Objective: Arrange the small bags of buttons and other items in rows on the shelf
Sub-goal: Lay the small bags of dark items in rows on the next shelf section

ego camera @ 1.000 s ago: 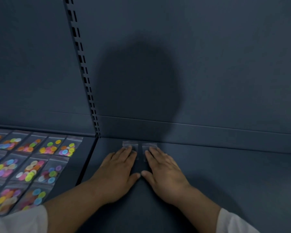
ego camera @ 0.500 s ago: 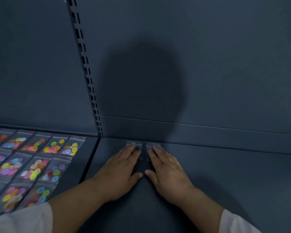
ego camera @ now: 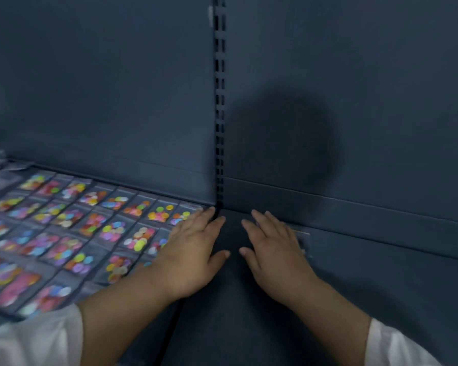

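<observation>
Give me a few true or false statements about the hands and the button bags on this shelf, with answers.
1. The left hand and the right hand both lie palm down with fingers straight. True.
2. The button bags lie in rows to the right of the slotted post. False: they lie to its left.
3. The left hand holds a bag up in the air. False: it lies flat and grips nothing.
4. Part of a clear bag shows beside the right hand. True.

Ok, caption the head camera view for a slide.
The left hand and right hand lie flat on the shelf beside rows of button bags.
</observation>
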`<state>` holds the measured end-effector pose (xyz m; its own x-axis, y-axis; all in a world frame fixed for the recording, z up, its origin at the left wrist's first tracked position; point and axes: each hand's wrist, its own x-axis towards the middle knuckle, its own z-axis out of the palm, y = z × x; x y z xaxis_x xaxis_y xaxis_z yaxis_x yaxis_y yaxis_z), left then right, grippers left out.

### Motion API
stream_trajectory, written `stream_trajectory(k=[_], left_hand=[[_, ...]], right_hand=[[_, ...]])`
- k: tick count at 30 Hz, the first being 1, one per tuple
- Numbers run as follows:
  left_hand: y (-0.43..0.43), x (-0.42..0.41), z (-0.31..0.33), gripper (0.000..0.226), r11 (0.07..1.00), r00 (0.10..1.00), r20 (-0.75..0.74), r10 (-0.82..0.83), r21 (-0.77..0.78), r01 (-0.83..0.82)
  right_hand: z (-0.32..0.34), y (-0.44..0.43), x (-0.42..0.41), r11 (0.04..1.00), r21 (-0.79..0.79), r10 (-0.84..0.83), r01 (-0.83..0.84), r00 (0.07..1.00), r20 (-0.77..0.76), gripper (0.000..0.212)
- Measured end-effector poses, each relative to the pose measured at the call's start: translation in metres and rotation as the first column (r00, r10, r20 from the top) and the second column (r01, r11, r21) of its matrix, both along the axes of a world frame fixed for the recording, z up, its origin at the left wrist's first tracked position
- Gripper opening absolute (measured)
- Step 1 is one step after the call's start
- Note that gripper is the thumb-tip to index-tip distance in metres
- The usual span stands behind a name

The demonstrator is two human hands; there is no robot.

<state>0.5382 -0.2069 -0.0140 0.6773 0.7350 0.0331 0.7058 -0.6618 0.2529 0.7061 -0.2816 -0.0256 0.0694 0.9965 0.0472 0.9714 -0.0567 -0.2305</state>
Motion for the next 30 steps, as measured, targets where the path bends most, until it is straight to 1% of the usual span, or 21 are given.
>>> stream_trajectory(k=[2, 4, 8, 9, 12, 16, 19, 20, 22, 25, 27, 30], left_hand=[[0.002, -0.026, 0.005, 0.071, 0.998, 0.997, -0.049, 0.061, 0.036, -0.059], [0.003, -0.054, 0.011, 0.073, 0.991, 0.991, -0.063, 0.12, 0.069, -0.115], [0.003, -0.117, 0.016, 0.087, 0.972, 0.974, -0.073, 0.214, 0.111, -0.205], [0.003, -0.134, 0.018, 0.088, 0.968, 0.97, -0.07, 0.233, 0.114, -0.224], [0.003, -0.187, 0.024, 0.07, 0.953, 0.957, -0.04, 0.288, 0.106, -0.283], [0.005, -0.267, 0.028, 0.067, 0.934, 0.938, -0.022, 0.345, 0.1, -0.342], [0.009, -0.33, 0.029, 0.067, 0.923, 0.925, -0.02, 0.38, 0.078, -0.377], [0.011, -0.351, 0.03, 0.066, 0.919, 0.922, -0.015, 0.388, 0.079, -0.386], [0.015, -0.39, 0.031, 0.066, 0.912, 0.914, 0.006, 0.405, 0.067, -0.405], [0.02, -0.445, 0.028, 0.067, 0.903, 0.904, 0.023, 0.428, 0.017, -0.428], [0.023, -0.476, 0.025, 0.067, 0.898, 0.898, 0.022, 0.439, 0.014, -0.439], [0.027, -0.509, 0.026, 0.07, 0.891, 0.89, 0.046, 0.453, -0.009, -0.453]], right_hand=[[0.003, 0.011, -0.02, 0.999, -0.01, 0.045, -0.045, 0.999, 0.025, 0.058], [0.005, 0.021, -0.044, 0.996, -0.015, 0.09, -0.089, 0.995, 0.03, 0.058], [0.014, 0.034, -0.098, 0.984, 0.004, 0.178, -0.178, 0.983, 0.042, 0.058], [0.016, 0.036, -0.113, 0.979, 0.008, 0.202, -0.203, 0.978, 0.044, 0.057], [0.023, 0.047, -0.162, 0.964, 0.019, 0.263, -0.264, 0.964, 0.051, 0.054], [0.027, 0.066, -0.239, 0.946, 0.062, 0.312, -0.318, 0.946, 0.087, 0.06], [0.028, 0.078, -0.302, 0.93, 0.092, 0.352, -0.357, 0.934, 0.065, 0.066], [0.027, 0.082, -0.321, 0.925, 0.101, 0.361, -0.366, 0.931, 0.057, 0.064], [0.026, 0.093, -0.357, 0.914, 0.152, 0.376, -0.376, 0.926, 0.033, 0.05], [0.03, 0.108, -0.403, 0.925, 0.185, 0.341, -0.331, 0.94, -0.027, 0.031], [0.034, 0.116, -0.425, 0.941, 0.173, 0.306, -0.292, 0.95, -0.064, 0.025], [0.037, 0.127, -0.45, 0.963, 0.137, 0.254, -0.232, 0.95, -0.18, 0.022]])
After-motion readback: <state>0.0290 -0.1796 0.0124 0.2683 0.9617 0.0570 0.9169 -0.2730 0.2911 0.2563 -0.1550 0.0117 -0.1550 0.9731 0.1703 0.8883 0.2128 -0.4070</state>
